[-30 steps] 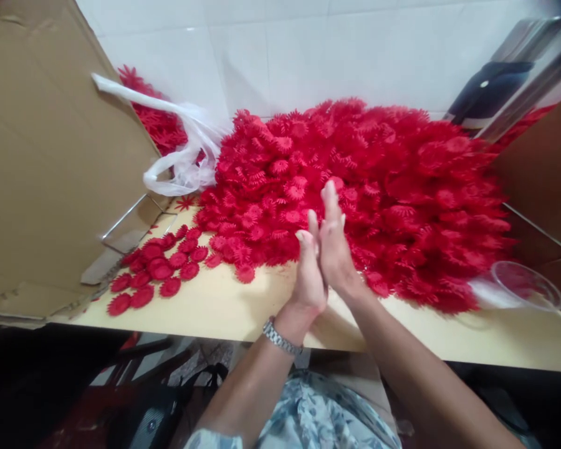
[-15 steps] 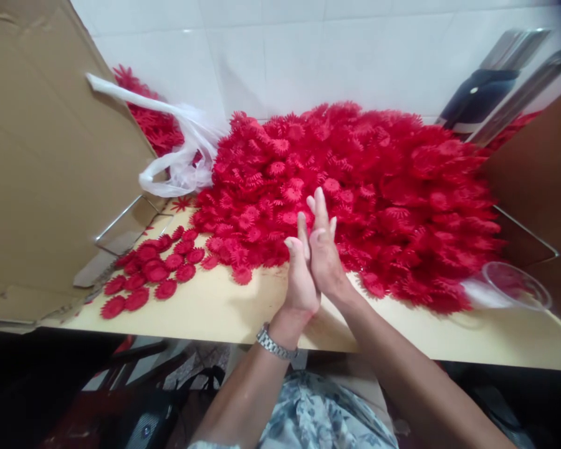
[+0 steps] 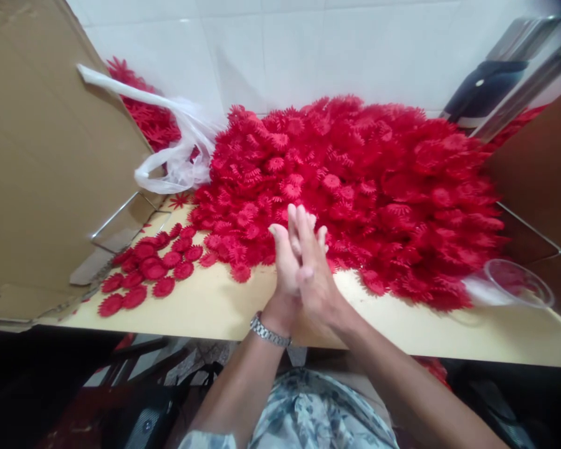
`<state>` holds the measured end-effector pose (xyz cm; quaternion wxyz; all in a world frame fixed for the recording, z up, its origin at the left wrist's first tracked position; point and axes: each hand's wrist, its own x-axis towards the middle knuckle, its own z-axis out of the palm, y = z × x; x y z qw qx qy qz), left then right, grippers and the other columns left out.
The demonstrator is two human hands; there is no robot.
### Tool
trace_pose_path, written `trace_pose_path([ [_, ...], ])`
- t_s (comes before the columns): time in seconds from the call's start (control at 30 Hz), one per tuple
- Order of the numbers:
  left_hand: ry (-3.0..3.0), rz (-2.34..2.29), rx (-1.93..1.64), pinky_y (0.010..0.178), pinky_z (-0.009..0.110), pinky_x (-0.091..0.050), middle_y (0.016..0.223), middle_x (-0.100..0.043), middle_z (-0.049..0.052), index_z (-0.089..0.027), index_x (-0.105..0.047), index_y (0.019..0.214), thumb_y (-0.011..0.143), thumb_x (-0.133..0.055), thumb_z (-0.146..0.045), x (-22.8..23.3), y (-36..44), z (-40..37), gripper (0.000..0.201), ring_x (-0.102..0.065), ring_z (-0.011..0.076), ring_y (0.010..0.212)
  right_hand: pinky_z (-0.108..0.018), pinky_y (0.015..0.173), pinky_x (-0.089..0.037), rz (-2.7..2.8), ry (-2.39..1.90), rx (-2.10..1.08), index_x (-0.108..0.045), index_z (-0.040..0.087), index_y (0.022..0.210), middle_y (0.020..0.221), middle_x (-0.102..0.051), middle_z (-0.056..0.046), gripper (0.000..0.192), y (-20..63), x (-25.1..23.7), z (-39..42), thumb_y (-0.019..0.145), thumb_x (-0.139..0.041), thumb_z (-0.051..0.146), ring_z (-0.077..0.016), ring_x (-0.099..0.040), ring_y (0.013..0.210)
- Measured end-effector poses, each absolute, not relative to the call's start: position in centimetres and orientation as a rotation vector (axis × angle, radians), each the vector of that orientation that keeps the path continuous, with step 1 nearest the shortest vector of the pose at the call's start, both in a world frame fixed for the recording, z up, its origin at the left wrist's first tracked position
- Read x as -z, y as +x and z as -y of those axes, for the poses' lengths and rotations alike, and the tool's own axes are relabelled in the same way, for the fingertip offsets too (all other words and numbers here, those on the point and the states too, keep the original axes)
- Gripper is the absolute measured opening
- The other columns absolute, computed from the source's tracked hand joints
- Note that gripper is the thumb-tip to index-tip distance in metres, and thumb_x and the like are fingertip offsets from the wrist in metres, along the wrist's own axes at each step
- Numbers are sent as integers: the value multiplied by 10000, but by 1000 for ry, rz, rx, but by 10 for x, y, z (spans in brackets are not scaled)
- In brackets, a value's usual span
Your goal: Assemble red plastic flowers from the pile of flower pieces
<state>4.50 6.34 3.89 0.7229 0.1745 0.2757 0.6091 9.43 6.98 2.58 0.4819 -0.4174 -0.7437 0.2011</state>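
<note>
My left hand (image 3: 286, 269) and my right hand (image 3: 318, 285) are pressed palm to palm above the front of the table. Their fingers are stretched out and point away from me. The right palm lies across the left one, so whatever may be between them is hidden. Just beyond the fingertips rises a big heap of red fringed paper flowers (image 3: 346, 181). To the left of my hands, a smaller group of tightly formed red discs with fringed edges (image 3: 153, 268) lies on the yellow tabletop (image 3: 224, 308).
A cardboard sheet (image 3: 47, 162) stands at the left and a brown panel (image 3: 542, 193) at the right, each by a wire bookend. A white plastic bag (image 3: 180, 165) leans against the heap. At the right lies a clear plastic cup (image 3: 518, 284). White tiles (image 3: 308, 56) close off the back.
The right hand has slid back toward me along the left palm, and both hands have shifted slightly left. The view has moved a little; the flowers look the same.
</note>
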Motion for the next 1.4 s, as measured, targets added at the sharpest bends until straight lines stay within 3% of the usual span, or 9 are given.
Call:
trace_pose_path([
  [0.17, 410, -531, -1206, 951, 365, -440, 1116, -669, 93, -172, -665, 1027, 912, -308, -512, -32, 50, -61, 506, -534, 238, 1169, -611, 1069, 111, 1599, -1104, -172, -171, 327, 1449, 1482, -310, -40, 680, 117, -25, -114, 867, -120, 676, -298, -157, 1400],
  [0.3, 256, -572, -1171, 794, 312, -494, 834, -693, 80, -130, -667, 855, 844, -440, -159, -24, 43, -57, 229, -644, 174, 835, -572, 1096, -147, 1426, -1062, -348, -222, 316, 1424, 1278, -531, -71, 541, 128, -23, -128, 948, -61, 514, -222, -419, 1280],
  [0.4, 172, -570, -1186, 735, 288, -486, 792, -669, 71, -122, -653, 800, 811, -454, -136, -21, 46, -56, 200, -627, 151, 764, -501, 1032, -339, 1319, -1046, -428, -331, 271, 1370, 1139, -604, -87, 512, 123, -18, -128, 963, -100, 479, -205, -522, 1176],
  [0.5, 149, -593, -1318, 660, 208, -446, 698, -612, -5, -156, -610, 714, 792, -505, -145, -19, 57, -62, 131, -578, 87, 657, -445, 984, -411, 1284, -1021, -422, -492, 226, 1241, 1041, -646, -77, 443, 117, -19, -131, 958, -251, 467, -198, -570, 1096],
  [0.7, 1055, -933, -1387, 880, 308, -412, 1005, -615, 36, -204, -607, 961, 820, -510, -202, -22, 19, -60, 172, -559, 161, 958, -367, 851, -493, 1391, -1060, -307, -591, 228, 1108, 935, -657, -40, 289, 148, -40, -105, 935, -402, 363, -169, -627, 902],
  [0.9, 2376, -877, -549, 866, 438, -390, 1136, -567, 107, -181, -626, 992, 754, -631, -270, -10, -22, -6, 254, -493, 268, 1000, -278, 681, -486, 2068, -1132, -568, -627, 187, 1020, 866, -650, -55, 183, 182, -35, -18, 872, -528, 226, -158, -603, 791],
  [1.07, 2605, -958, -429, 781, 404, -379, 1034, -605, 72, -189, -618, 1001, 861, -491, -222, 4, -13, 2, 191, -488, 237, 917, -337, 710, -459, 2300, -1162, -616, -614, 150, 1019, 892, -618, -91, 203, 191, -10, 11, 860, -553, 261, -194, -550, 815],
  [1.27, 2714, -1070, -384, 748, 395, -390, 922, -624, 68, -172, -641, 931, 854, -474, -147, 2, -8, -15, 185, -487, 239, 868, -362, 703, -428, 2375, -1195, -199, -618, 126, 1014, 890, -626, -113, 187, 183, 9, 8, 866, -538, 208, -214, -517, 811],
  [1.4, 2561, -1071, -604, 797, 361, -439, 888, -656, 79, -151, -657, 824, 859, -468, -122, 5, -1, -33, 195, -527, 217, 877, -339, 665, -427, 2316, -1172, -35, -634, 123, 949, 856, -636, -116, 156, 178, 12, -10, 887, -509, 191, -207, -521, 775],
])
